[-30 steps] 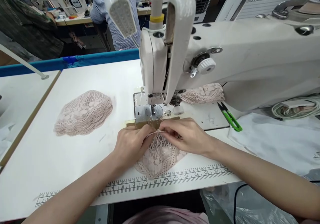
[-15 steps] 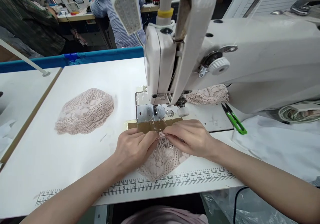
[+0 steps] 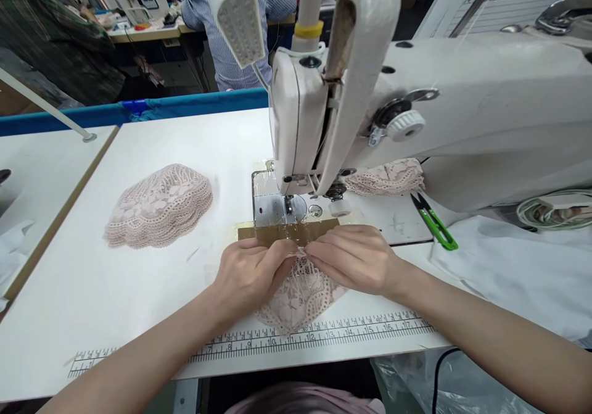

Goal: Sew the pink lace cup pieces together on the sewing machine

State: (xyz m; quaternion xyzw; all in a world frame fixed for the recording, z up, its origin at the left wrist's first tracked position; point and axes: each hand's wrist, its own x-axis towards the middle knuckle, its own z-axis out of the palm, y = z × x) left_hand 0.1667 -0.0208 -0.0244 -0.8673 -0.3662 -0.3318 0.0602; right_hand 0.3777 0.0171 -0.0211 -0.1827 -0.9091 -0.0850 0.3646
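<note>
A pale pink lace piece (image 3: 298,300) hangs toward me from between my hands, its top edge pinched by both. My left hand (image 3: 252,272) grips that edge from the left, thumb and fingers closed. From the right, my right hand (image 3: 354,256) pinches the same edge, fingertips nearly touching the left thumb. Just beyond my fingers is a brown-gold strip (image 3: 272,234) on the table. Behind it lies the metal needle plate (image 3: 269,209), with the presser foot (image 3: 288,204) of the white sewing machine (image 3: 300,111) over it. Fine threads run from there toward the lace.
A stack of lace pieces (image 3: 160,207) lies on the left of the white table (image 3: 222,149). More lace (image 3: 388,176) sits behind the needle area. Green thread snips (image 3: 435,223) and white cloth (image 3: 513,272) are at right. A printed ruler (image 3: 324,335) lines the front edge. Two people work beyond.
Both hands keep their pinch on the lace edge, with only slight shifts of the fingers. The whole view has moved a little; the stack and machine stand as before.
</note>
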